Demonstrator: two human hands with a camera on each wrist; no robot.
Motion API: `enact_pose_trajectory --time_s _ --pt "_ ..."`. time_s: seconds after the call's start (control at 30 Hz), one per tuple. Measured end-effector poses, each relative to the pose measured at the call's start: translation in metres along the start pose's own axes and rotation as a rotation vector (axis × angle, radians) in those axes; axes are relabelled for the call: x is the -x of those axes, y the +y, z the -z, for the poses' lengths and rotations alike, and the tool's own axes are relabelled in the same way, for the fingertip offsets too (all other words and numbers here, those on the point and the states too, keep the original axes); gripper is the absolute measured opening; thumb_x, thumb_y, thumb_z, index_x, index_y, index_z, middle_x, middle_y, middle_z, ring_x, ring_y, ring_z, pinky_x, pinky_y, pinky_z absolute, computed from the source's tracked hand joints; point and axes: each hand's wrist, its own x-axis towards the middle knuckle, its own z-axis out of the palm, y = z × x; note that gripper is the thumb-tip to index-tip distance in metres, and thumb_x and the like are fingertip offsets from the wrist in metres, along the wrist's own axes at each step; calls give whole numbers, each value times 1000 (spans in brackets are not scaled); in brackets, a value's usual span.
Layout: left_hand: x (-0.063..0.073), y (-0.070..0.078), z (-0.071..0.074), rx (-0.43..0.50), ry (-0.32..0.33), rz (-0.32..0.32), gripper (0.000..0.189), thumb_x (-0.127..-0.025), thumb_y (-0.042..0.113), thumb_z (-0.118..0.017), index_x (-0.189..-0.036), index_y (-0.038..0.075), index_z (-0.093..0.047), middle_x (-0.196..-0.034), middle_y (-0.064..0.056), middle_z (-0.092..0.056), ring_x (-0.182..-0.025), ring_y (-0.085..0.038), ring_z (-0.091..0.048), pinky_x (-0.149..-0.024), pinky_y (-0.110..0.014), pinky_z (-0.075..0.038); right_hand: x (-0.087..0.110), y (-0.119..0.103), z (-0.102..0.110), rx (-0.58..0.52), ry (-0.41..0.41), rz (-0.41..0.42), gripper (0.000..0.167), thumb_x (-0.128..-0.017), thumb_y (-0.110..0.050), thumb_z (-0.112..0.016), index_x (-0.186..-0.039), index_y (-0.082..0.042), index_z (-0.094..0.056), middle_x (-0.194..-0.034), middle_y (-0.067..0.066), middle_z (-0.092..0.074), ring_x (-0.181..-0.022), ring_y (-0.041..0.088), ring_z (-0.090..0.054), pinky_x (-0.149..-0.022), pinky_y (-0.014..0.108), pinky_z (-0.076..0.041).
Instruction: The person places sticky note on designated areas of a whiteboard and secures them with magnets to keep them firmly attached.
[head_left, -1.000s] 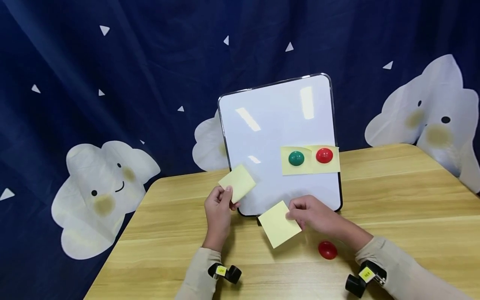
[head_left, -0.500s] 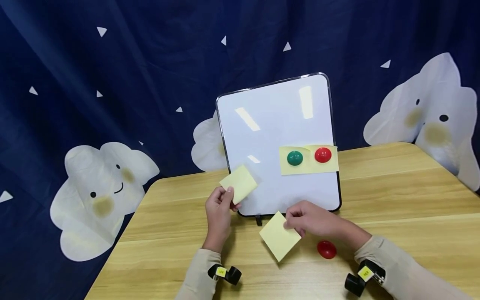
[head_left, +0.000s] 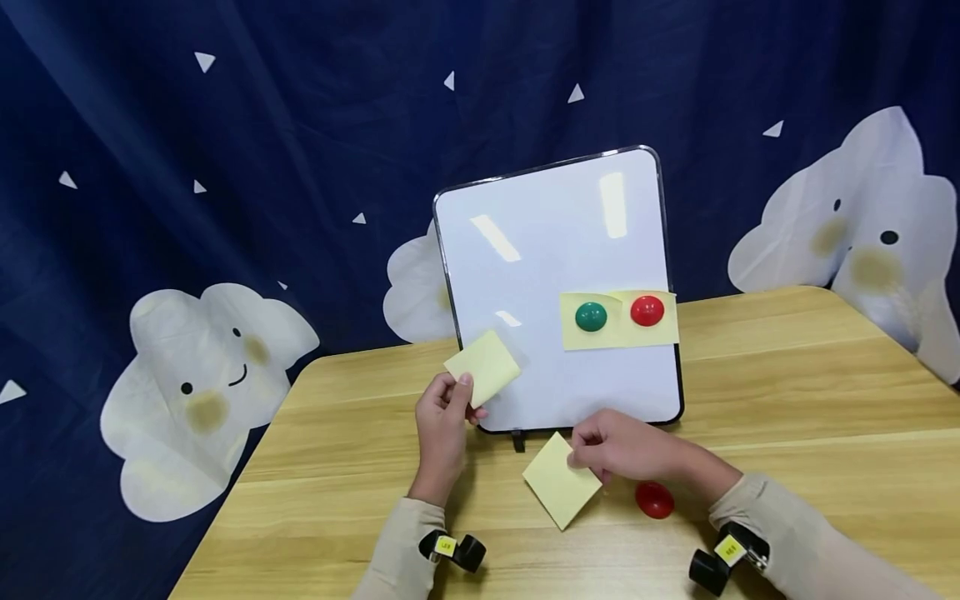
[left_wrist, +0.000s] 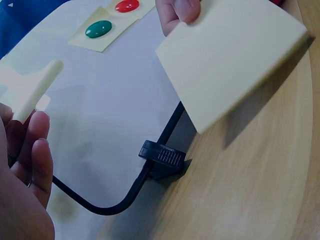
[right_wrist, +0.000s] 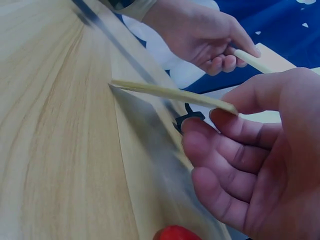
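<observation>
My left hand [head_left: 442, 425] pinches a pale yellow sticky-note pad [head_left: 487, 367] before the lower left of the whiteboard [head_left: 540, 250]. A dark red patch between its fingers in the left wrist view is too unclear to name. Thumb and fingers of my right hand [head_left: 626, 446] pinch the corner of a second yellow sticky-note pad [left_wrist: 227, 55], held tilted over the table below the board. On the board, a green magnet [head_left: 591, 317] and a red magnet [head_left: 647, 311] sit on two yellow notes [head_left: 618, 340] side by side.
A loose red magnet [head_left: 655, 500] lies on the wooden table [head_left: 810, 417], close to my right wrist. The whiteboard leans upright with a black foot [left_wrist: 162, 157] at its lower edge. Behind hangs a dark blue curtain [head_left: 315, 108] with cloud figures.
My right hand has come down with its pad, away from the board's lower edge. The left hand and its pad have shifted slightly right. The magnets stay where they were.
</observation>
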Motion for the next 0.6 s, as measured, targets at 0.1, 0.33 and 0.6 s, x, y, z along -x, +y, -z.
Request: enact_pose_trajectory --time_s 0.1,0.33,0.6 --pt "2 1 -1 -27 -17 -28 28 -101 21 -64 -95 -6 -62 -72 -11 -56 -55 -17 -62 -52 -27 -53 -1 2 -1 28 -15 23 29 -95 -20 -65 -69 -7 -58 -59 15 -58 -50 10 -46 -47 21 -34" --pt "4 -1 -4 -47 -59 -53 26 -99 23 -66 -93 -2 -68 -73 -14 -59 -58 -17 -63 -54 -27 -53 -1 6 -1 76 -41 40 30 -97 -22 -64 -68 -11 -59 -56 7 -58 -46 7 -44 -45 20 -33" --pt "5 -1 -6 -22 -103 -128 22 -95 16 -71 -84 -1 -66 -75 -8 -55 -59 -16 -63 -53 -28 -54 0 5 -1 121 -37 21 30 -98 -24 -63 -69 -13 -59 -55 4 -56 -46 7 -42 -47 20 -33"
